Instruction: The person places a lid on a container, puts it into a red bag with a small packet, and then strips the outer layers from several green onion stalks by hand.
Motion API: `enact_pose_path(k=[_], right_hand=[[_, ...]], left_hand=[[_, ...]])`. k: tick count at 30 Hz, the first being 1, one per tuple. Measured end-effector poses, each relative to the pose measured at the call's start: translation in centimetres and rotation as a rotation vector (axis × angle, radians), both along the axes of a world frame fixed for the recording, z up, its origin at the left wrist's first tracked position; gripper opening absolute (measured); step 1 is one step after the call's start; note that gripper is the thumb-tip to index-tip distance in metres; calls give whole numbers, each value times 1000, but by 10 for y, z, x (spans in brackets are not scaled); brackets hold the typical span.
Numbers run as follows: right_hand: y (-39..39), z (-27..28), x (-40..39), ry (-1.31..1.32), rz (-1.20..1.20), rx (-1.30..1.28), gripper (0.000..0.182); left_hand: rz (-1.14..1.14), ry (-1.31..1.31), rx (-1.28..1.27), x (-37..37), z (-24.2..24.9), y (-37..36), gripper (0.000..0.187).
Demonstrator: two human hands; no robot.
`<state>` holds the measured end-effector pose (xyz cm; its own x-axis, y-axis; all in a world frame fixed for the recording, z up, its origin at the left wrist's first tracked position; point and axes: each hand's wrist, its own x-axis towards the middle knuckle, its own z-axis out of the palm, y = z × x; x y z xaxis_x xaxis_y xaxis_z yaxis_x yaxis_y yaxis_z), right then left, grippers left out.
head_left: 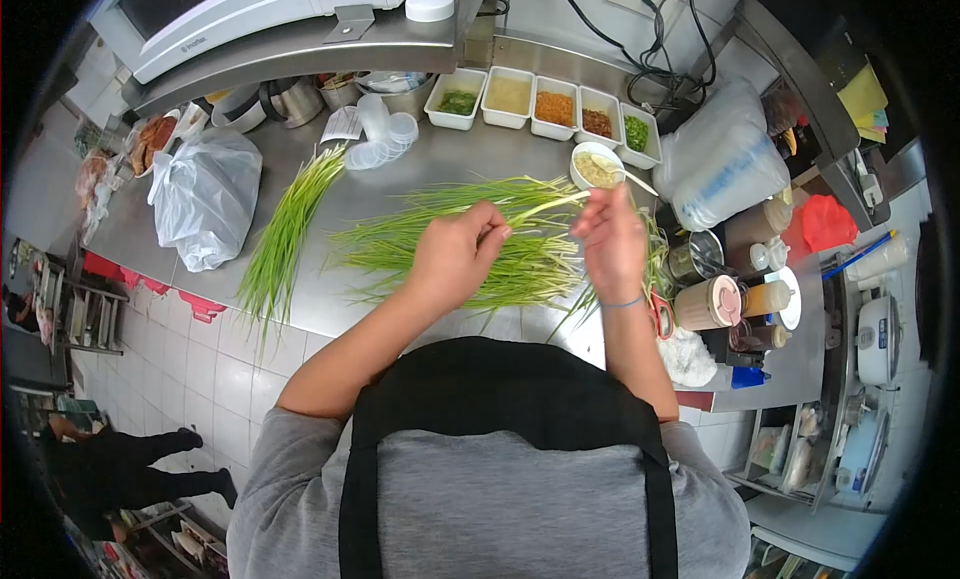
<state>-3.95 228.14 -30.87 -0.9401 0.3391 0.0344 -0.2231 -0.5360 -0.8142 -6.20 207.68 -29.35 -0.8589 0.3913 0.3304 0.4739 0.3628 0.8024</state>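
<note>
Between my hands is a thin spring onion (545,209), its pale root end pointing right. My left hand (455,254) is closed around its green part, thumb against the curled fingers. At the pale end, the bent fingers of my right hand (612,244) pinch the stalk; the fingertips are slightly blurred. A spread pile of spring onions (440,197) lies on the steel counter beneath both hands. Another bunch of spring onions (290,224) lies to the left, its green tips hanging over the front edge. Red-handled scissors (661,316) lie right of my right wrist.
Several white containers of chopped food (553,109) line the back, with a small bowl and spoon (597,166) in front. A white plastic bag (207,194) stands left. Bottles and jars (708,304) crowd the right. A shelf (300,54) overhangs the back left. A person (130,469) stands lower left.
</note>
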Motion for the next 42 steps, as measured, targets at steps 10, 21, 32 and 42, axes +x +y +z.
enact_pose_path(k=[10,21,32,42], right_hand=[[19,-13,-9,136,-63,-90,26],[-58,-27,17,-136,173,27,17],[-7,-20,9,84,-173,263,16],[-30,5,13,330,-76,1321,14]], left_hand=[[73,169,-161,8,-8,-8,9],[49,258,-170,16,-17,0,11],[144,410,-232,19,-25,-17,10],[99,415,-227,23,-21,-19,8]])
